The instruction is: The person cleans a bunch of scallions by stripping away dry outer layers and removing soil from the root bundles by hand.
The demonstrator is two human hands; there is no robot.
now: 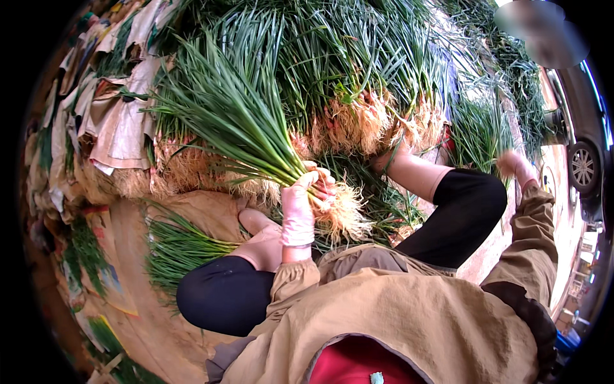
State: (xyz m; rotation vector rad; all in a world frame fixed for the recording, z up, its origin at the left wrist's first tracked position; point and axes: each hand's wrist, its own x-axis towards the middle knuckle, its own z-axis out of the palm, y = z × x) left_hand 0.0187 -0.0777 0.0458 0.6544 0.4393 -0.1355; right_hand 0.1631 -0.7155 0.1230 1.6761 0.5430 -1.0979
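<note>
My left hand [302, 203], in a pale, thin glove, is closed round a bunch of green garlic [246, 128]. Its long flat leaves fan up and to the left, and a tangle of pale roots [345, 212] sticks out below my fingers to the right. Farther right, my right hand [517, 169] is raised beside a loose heap of green leaves [478, 131]. Motion smears its fingers, so I cannot tell whether they hold anything.
A thick row of rooted greens [364, 38] fills the far side. Cloth sacks [131, 121] hang at the left. Another bunch [185, 246] lies on brown sheeting [160, 333] by my left knee. A parked car [582, 153] stands at the far right.
</note>
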